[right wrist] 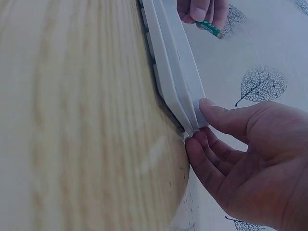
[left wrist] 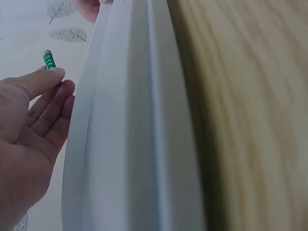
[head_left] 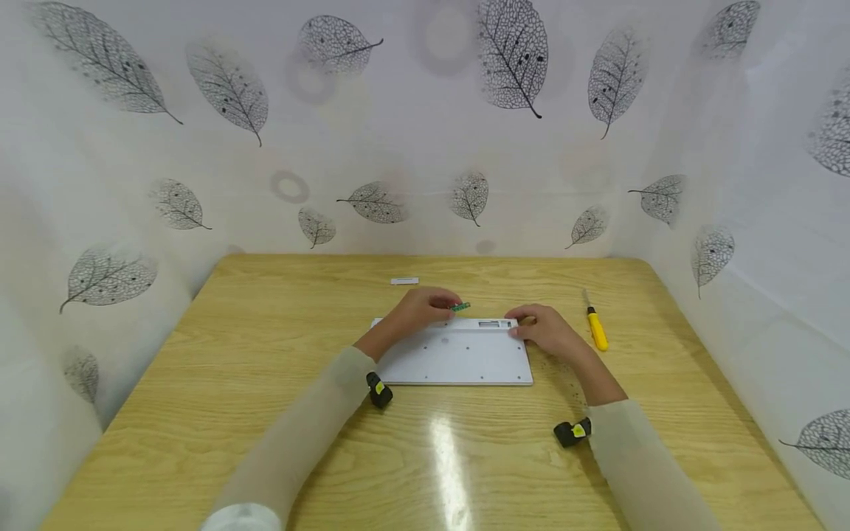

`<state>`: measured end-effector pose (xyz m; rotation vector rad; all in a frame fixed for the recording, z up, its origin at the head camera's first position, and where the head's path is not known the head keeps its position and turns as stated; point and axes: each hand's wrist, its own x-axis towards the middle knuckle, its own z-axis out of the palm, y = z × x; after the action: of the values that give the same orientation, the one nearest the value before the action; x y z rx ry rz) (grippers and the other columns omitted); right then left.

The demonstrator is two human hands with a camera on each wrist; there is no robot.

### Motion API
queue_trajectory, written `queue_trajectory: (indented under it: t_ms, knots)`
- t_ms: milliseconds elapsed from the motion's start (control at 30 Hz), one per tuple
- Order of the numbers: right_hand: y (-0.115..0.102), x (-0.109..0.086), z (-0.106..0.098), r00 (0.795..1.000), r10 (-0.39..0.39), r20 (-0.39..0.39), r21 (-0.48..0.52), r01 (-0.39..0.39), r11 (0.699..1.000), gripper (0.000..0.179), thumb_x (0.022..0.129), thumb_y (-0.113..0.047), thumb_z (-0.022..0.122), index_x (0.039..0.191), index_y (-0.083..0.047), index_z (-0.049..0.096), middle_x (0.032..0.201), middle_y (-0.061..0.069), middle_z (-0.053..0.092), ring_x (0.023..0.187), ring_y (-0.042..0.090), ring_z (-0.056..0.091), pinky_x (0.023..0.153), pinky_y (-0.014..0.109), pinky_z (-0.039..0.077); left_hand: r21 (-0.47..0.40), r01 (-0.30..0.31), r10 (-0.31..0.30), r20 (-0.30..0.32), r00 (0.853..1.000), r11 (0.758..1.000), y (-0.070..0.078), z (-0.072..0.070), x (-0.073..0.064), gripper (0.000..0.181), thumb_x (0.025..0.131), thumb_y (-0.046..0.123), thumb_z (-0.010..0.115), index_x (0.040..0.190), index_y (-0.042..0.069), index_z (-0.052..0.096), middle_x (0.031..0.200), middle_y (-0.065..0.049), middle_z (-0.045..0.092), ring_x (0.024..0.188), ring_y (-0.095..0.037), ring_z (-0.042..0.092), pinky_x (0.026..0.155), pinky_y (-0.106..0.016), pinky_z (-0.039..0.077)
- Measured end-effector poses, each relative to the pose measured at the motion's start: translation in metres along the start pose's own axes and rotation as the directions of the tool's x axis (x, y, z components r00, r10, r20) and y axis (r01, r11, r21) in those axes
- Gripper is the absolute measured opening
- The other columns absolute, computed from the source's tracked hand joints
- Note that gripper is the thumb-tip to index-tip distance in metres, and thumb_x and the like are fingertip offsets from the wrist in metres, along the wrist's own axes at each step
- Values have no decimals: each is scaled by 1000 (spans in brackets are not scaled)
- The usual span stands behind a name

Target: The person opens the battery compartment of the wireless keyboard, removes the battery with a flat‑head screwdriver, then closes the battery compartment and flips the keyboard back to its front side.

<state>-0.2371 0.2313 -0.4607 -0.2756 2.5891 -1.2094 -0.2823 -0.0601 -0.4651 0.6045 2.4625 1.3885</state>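
Note:
A white keyboard point(head_left: 458, 361) lies face down on the table, its battery compartment point(head_left: 489, 324) uncovered near the far right edge. My left hand point(head_left: 420, 311) pinches a small green battery point(head_left: 461, 306) between thumb and fingers, just above the keyboard's far edge. In the left wrist view the battery point(left wrist: 49, 59) sticks up past the thumb tip. My right hand point(head_left: 547, 330) grips the keyboard's far right corner, thumb on one face and fingers curled under the edge in the right wrist view, where the hand point(right wrist: 260, 149) shows clearly.
A small white cover strip point(head_left: 404, 281) lies on the wooden table point(head_left: 299, 310) beyond the keyboard. To the right is a screwdriver point(head_left: 597, 328) with a yellow handle. A leaf-patterned white curtain point(head_left: 412, 147) surrounds the table's back and sides.

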Motion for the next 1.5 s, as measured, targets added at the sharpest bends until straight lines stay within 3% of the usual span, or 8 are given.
queue_trajectory:
  t_ms: [167,533,767,1033,1300,1500]
  knots:
    - [0,0,-1,1000,-7,6,7,7,1000,34,99,-13,64,131,-4,63,123,20,63,94,25,60,79,32,52,33,53,-53,-7,999,998,-11,-15,0,22,93,16,72,115,18,74,112,1,71,102,-15,63,89,-31,54]
    - [2,2,-1,1000,2,10,36,-2,999,34,99,-11,64,132,-3,63,124,21,62,92,24,60,78,32,53,65,107,-105,-26,994,992,-36,-52,-6,25,92,16,72,117,16,74,108,-4,69,96,-21,61,83,-34,52]
    - [3,1,-2,1000,-1,15,58,0,998,35,99,-11,64,132,-1,62,124,22,62,91,24,61,79,32,54,181,110,-105,-36,994,977,-54,-66,-4,28,94,15,68,122,15,73,112,-7,69,101,-22,63,89,-38,53]
    - [6,3,-1,1000,-8,9,46,8,999,34,99,-12,65,131,-2,63,122,21,62,92,24,60,78,32,53,249,94,-87,-39,995,964,-59,-74,-2,28,95,13,66,122,13,73,115,-10,70,106,-26,64,94,-42,52]
    - [4,2,-2,1000,-11,3,21,11,1000,34,99,-12,65,131,-2,63,124,21,62,94,24,60,79,32,52,268,118,-120,-7,993,956,-58,-75,4,28,95,13,66,122,13,72,116,-8,70,104,-23,63,90,-37,52]
    - [5,2,-2,1000,-11,5,25,11,1000,34,99,-12,64,131,-2,63,124,21,62,94,24,60,79,32,53,267,128,-136,13,991,955,-55,-77,4,28,96,12,65,123,13,72,118,-9,69,109,-25,62,95,-40,52]
